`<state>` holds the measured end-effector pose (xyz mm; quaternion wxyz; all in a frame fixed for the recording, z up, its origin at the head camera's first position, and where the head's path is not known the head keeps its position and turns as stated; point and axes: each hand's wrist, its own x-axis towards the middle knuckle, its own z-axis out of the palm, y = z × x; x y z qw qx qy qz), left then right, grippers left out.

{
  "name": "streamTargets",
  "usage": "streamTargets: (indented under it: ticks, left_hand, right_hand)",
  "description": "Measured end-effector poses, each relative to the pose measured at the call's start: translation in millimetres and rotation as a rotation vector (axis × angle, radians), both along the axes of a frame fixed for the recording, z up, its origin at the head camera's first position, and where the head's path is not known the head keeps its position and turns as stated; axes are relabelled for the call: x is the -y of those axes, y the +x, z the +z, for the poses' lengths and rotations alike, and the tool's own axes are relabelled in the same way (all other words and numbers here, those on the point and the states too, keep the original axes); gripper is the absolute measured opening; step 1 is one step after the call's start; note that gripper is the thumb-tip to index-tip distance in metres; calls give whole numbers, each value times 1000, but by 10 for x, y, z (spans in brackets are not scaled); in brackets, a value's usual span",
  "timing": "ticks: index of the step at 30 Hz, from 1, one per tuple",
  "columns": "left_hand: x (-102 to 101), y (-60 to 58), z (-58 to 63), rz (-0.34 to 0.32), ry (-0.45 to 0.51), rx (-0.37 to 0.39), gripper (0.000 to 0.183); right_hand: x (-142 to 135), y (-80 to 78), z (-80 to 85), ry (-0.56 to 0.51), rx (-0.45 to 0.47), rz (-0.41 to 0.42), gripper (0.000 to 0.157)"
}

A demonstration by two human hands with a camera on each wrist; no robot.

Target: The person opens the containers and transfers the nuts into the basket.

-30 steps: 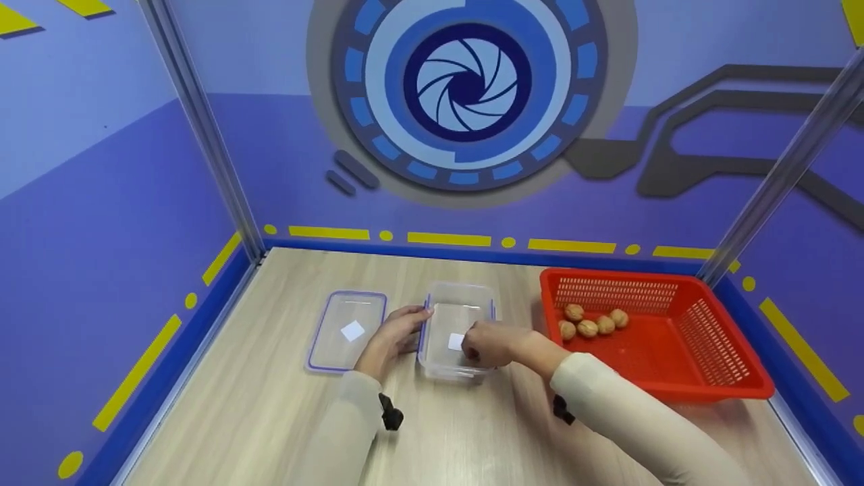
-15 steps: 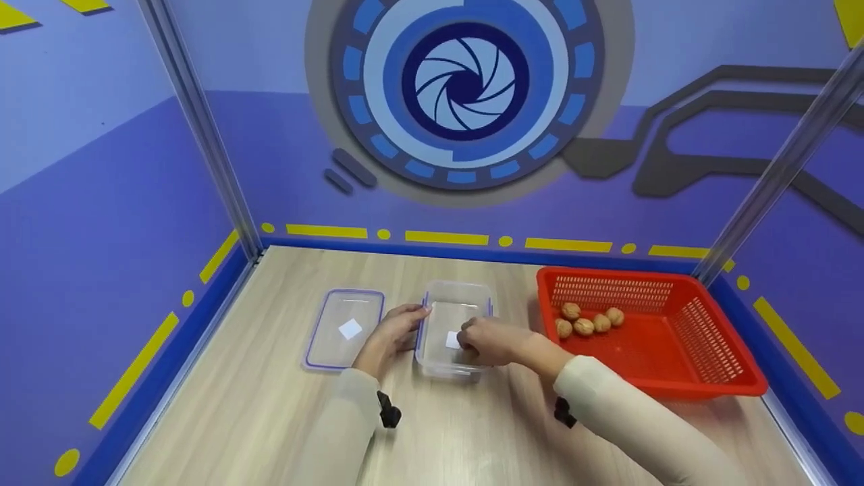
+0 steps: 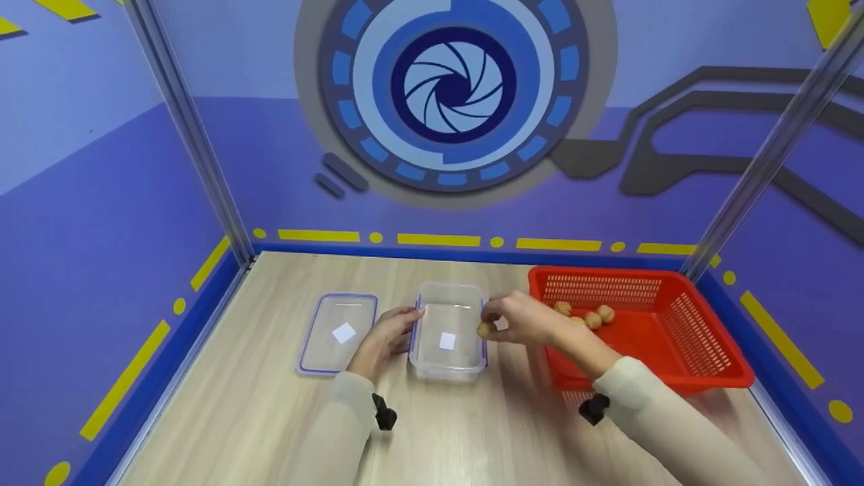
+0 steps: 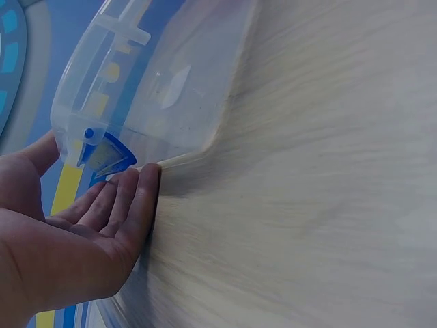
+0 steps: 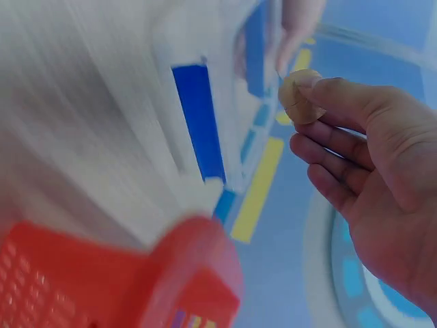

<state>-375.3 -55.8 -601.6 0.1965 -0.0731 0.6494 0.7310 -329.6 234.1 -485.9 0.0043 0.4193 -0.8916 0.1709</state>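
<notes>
A walnut [image 3: 484, 329] is pinched between the thumb and fingers of my right hand [image 3: 523, 317], at the right rim of a clear plastic food container [image 3: 448, 368]. In the right wrist view the walnut [image 5: 300, 97] sits at the fingertips, thumb on top. My left hand [image 3: 388, 335] holds the container's left side, thumb on the rim. The left wrist view shows the fingers [image 4: 133, 205] against its side, beside a blue-edged clip [image 4: 109, 154]. A white square label [image 3: 447, 341] shows within the container. Its lid [image 3: 337, 314], with a blue edge, lies flat to the left.
A red plastic basket [image 3: 675, 351] stands to the right, with several walnuts [image 3: 592, 320] at its left end; my right forearm partly covers them. Printed blue panels [image 3: 324, 155] enclose the wooden table [image 3: 432, 432] at the back and both sides.
My right hand has lifted from inside the container to its right rim, bringing the walnut into view. The left hand keeps its hold. The head view has shifted slightly.
</notes>
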Motion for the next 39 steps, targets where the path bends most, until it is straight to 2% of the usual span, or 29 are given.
streamTargets:
  ticks: [6,10,13,21,27,33,39]
  left_hand:
    - [10,3,-12,-9,-7,-3,46]
    - [-4,12,-5,3,-21,-2,45]
    - [-11,16,-8,12,-27,3,44]
    - [-11,-10,-10,11,-10,-3,45]
    - [6,-12,0,7,-4,17,48]
    - [23,5,-1,-8,-12,-12,47]
    - [9,11,-7,-23,-9,-35,47]
  right_hand:
    - [-446,23,151,-58,-32,-145,15]
    - [-761,66,180,-95,19,-271,21]
    - [-985,98,153,-164,53,-335,22]
    - [-1480,143,-99,-334,67,-515,24]
    - [-1663,123,-374,-355,98,-629,24]
    - [-1711,93,-582,-356,154,-685,25]
    - [-1715,72,-691,-353,232,-706,27]
